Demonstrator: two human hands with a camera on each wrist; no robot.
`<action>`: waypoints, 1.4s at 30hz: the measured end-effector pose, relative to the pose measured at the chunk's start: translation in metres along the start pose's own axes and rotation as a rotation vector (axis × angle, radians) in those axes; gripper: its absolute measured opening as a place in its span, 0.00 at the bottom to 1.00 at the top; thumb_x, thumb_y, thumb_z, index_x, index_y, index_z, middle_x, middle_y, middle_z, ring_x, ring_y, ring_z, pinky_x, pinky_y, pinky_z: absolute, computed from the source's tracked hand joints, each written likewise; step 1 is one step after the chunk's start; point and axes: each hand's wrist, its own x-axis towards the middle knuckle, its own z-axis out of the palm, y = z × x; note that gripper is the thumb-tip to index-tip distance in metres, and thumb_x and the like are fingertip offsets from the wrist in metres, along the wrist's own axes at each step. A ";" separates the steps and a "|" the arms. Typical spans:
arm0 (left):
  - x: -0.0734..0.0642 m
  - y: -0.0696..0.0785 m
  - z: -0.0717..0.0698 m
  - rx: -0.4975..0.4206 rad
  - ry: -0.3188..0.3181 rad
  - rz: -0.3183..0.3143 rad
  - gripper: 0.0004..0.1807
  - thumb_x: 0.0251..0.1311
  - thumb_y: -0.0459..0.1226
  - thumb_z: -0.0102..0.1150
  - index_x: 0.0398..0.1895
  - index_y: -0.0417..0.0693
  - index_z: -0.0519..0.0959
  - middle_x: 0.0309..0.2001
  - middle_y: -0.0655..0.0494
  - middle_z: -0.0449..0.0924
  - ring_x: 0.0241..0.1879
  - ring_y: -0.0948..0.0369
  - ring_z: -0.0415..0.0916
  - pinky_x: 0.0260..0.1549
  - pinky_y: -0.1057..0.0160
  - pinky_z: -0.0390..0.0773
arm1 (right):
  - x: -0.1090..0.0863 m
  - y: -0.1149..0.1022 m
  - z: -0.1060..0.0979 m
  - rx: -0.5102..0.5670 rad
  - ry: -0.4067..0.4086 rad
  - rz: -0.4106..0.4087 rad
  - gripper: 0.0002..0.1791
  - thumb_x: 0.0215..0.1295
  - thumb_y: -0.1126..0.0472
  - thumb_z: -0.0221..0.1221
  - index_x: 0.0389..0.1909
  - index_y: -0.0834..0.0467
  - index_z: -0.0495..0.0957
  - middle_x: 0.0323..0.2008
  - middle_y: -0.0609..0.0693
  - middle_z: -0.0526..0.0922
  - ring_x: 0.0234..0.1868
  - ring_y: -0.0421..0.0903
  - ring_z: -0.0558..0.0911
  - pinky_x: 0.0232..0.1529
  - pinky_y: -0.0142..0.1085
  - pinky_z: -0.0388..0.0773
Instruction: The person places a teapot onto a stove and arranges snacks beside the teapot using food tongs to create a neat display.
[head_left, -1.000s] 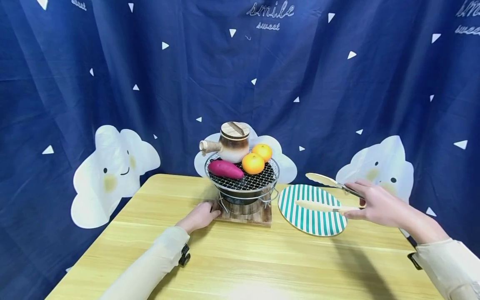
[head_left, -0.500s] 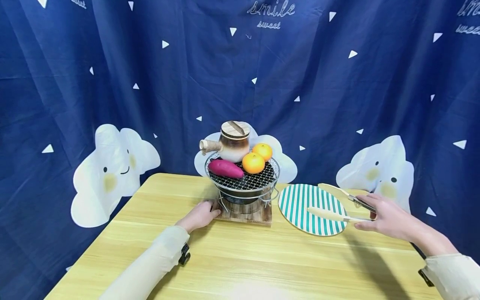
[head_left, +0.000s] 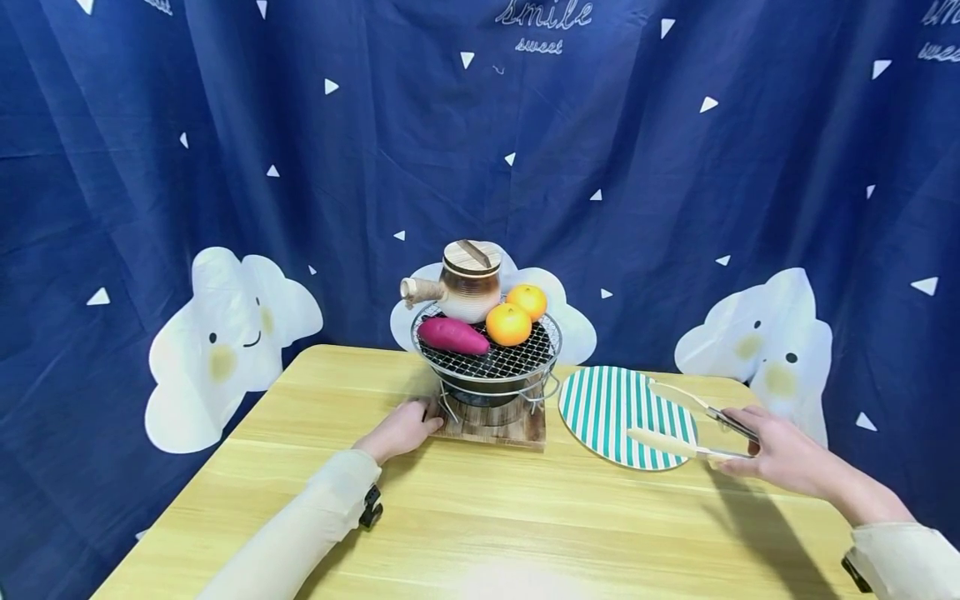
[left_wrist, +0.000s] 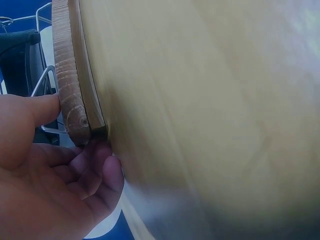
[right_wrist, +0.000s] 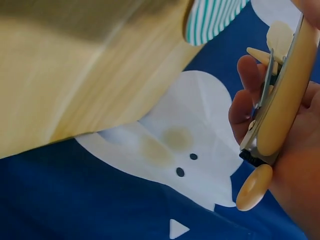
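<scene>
At the left corner of a wooden board, my left hand grips the edge; in the left wrist view the thumb presses the board's side and the fingers curl by its corner. My right hand holds tongs with pale tips and a metal middle, their two arms spread apart over a round green-and-white striped mat. Nothing is between the tips. In the right wrist view the wooden-coloured handle of the tongs lies across the palm.
On the board stands a small round grill. Its mesh carries a lidded side-handled pot, a purple sweet potato and two mandarins. A blue curtain hangs behind the wooden table.
My right hand with the tongs has moved right and slightly down, from over the middle of the striped mat to its right side. The left hand stays on the board's corner.
</scene>
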 end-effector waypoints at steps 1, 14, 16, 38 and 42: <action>0.000 0.000 0.000 -0.003 0.000 -0.002 0.17 0.69 0.41 0.58 0.53 0.38 0.80 0.58 0.37 0.78 0.61 0.40 0.74 0.62 0.41 0.72 | -0.001 0.002 0.002 0.003 0.002 -0.004 0.43 0.44 0.49 0.79 0.59 0.68 0.75 0.35 0.44 0.72 0.26 0.30 0.66 0.26 0.30 0.65; 0.001 0.000 -0.002 -0.014 0.000 -0.002 0.11 0.69 0.40 0.58 0.45 0.41 0.80 0.51 0.41 0.81 0.55 0.43 0.78 0.58 0.42 0.75 | -0.009 0.021 0.022 0.056 -0.045 0.053 0.42 0.46 0.53 0.78 0.59 0.69 0.73 0.43 0.56 0.78 0.30 0.35 0.71 0.28 0.31 0.68; 0.001 0.000 -0.002 -0.011 0.003 0.005 0.10 0.69 0.40 0.58 0.43 0.42 0.80 0.49 0.42 0.82 0.54 0.44 0.79 0.57 0.42 0.75 | -0.010 0.025 0.024 0.067 -0.064 0.069 0.41 0.47 0.53 0.78 0.59 0.69 0.73 0.44 0.59 0.78 0.31 0.37 0.72 0.29 0.31 0.69; 0.000 0.002 -0.003 -0.024 -0.004 0.012 0.07 0.69 0.40 0.58 0.39 0.44 0.79 0.42 0.46 0.82 0.50 0.47 0.80 0.57 0.44 0.76 | -0.007 0.042 0.040 0.058 -0.136 0.146 0.46 0.49 0.49 0.76 0.62 0.71 0.70 0.46 0.64 0.78 0.34 0.45 0.77 0.31 0.34 0.72; 0.000 0.003 -0.003 -0.023 -0.007 0.011 0.10 0.70 0.40 0.57 0.43 0.42 0.80 0.47 0.43 0.82 0.54 0.45 0.79 0.59 0.43 0.75 | -0.005 0.040 0.041 0.054 -0.147 0.147 0.46 0.49 0.48 0.76 0.62 0.72 0.70 0.46 0.64 0.78 0.35 0.46 0.76 0.33 0.35 0.72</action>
